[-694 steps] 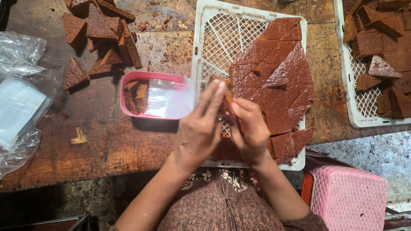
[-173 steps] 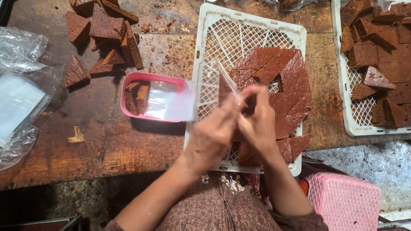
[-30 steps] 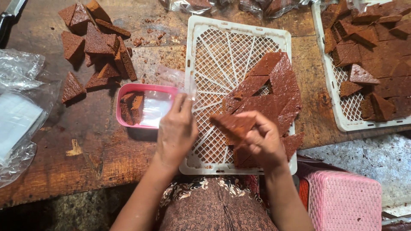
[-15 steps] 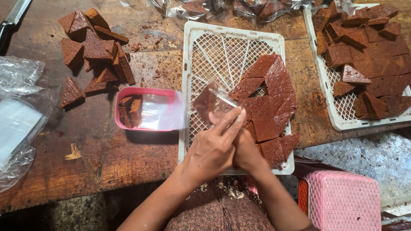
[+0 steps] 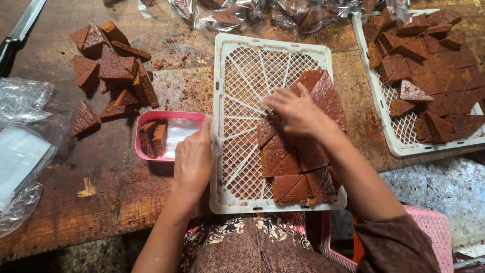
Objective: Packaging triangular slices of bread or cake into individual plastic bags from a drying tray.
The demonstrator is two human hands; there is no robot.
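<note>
My left hand rests at the right end of a pink tub, its fingers pinching a clear plastic bag at the rim. The tub holds brown cake pieces and a stack of clear bags. My right hand reaches over the white lattice tray, fingers spread and resting on the brown cake triangles that fill the tray's right half. The tray's left half shows bare lattice.
Loose cake pieces are piled on the wooden table at the upper left, beside a knife. Crumpled plastic bags lie at the left edge. Bagged pieces sit at the top. A second white tray of cake stands right; a pink basket is below it.
My hands were together over the tray with a piece in clear plastic. Now they are apart: the left moved to the pink tub, the right moved up onto the cake.
</note>
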